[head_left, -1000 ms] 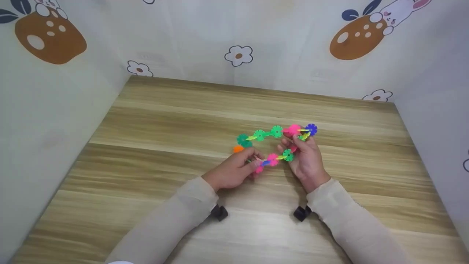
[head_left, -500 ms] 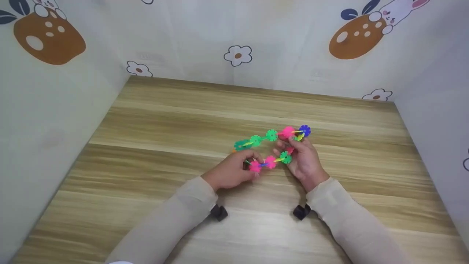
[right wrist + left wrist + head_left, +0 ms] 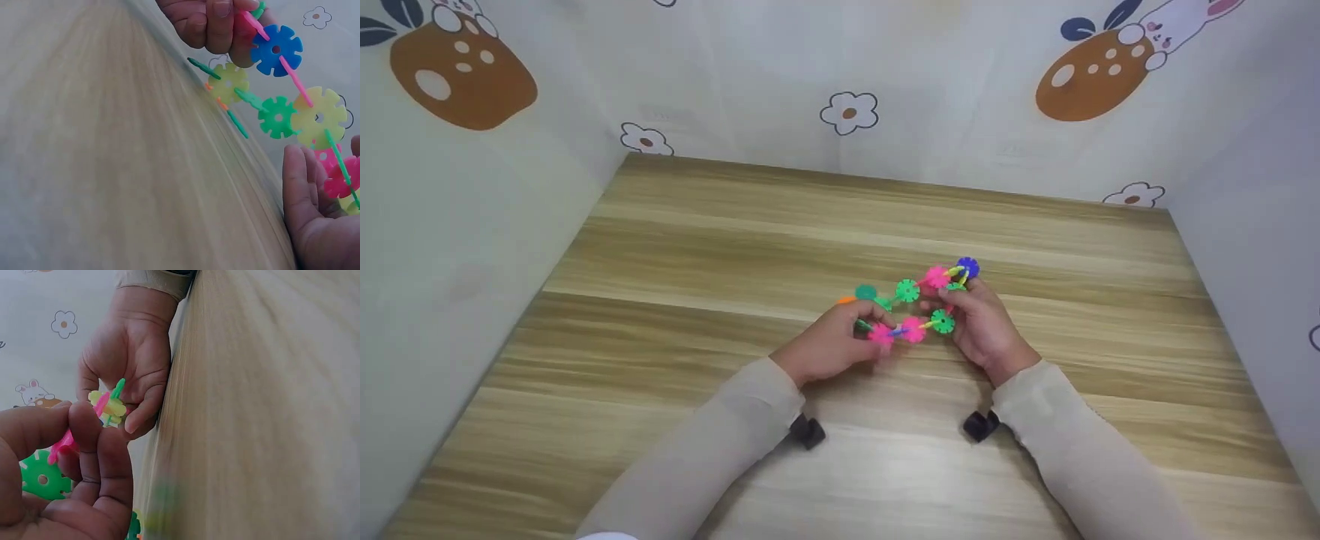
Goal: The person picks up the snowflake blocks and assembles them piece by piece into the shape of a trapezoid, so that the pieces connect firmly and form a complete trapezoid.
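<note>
A chain of notched plastic snowflake discs (image 3: 913,329) in pink, green, yellow, blue and orange runs between both hands, bent into a loop. My left hand (image 3: 829,341) pinches a pink disc (image 3: 63,445) between thumb and fingertips at the near left. On the right, my right hand (image 3: 988,326) holds the loop's other side, thumb over the links, palm turned up. A dark blue disc (image 3: 967,268) stands at the far right bend. Blue (image 3: 276,50) and yellow (image 3: 319,117) discs link the hands in the right wrist view. My left fingers hide part of the loop's left end.
Both hands are over a wood-grain table (image 3: 720,247). White printed walls (image 3: 765,75) enclose its back and sides. Black wrist-worn pieces (image 3: 808,433) show under the sleeves.
The far side of the loop, with its dark blue disc, has shifted left and the chain bunches closer together. My left thumb has moved off the blue link toward the pink disc.
</note>
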The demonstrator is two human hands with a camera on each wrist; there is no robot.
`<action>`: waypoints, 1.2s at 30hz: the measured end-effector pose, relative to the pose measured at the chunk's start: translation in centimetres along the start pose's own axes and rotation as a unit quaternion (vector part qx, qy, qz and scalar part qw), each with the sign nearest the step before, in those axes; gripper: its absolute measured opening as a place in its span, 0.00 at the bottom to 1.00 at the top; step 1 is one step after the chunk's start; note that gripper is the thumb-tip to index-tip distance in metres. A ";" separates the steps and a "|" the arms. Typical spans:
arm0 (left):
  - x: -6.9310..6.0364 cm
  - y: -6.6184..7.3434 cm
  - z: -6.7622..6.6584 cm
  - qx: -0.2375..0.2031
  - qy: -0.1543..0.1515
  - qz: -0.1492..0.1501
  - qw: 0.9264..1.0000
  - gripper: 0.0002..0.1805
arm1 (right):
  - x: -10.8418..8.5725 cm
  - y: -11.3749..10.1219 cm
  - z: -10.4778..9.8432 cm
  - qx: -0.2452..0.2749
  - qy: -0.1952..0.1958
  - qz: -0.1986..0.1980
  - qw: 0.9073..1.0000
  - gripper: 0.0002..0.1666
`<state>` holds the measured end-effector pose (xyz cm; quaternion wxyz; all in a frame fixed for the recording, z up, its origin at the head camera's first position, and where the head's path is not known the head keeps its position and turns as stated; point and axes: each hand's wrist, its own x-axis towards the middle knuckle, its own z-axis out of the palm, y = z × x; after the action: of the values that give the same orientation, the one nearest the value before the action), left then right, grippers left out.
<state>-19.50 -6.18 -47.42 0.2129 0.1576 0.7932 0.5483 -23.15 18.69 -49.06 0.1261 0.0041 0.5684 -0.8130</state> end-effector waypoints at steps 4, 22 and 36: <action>0.0 0.1 0.0 -0.009 0.003 -0.007 1.000 0.14 | -0.1 -0.6 -0.2 -0.077 0.014 0.025 0.997 0.16; 0.1 -0.2 0.4 -0.144 0.010 0.015 0.989 0.13 | -1.0 -1.4 0.4 -0.133 0.069 0.138 0.979 0.40; 0.2 -0.2 0.4 -0.163 0.035 0.008 0.986 0.14 | -2.2 -0.7 2.0 -0.146 0.042 0.107 0.983 0.39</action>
<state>-19.45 -5.78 -47.77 0.2037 0.1079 0.6987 0.6773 -20.91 17.50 -47.42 0.1876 0.0801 0.6821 -0.7023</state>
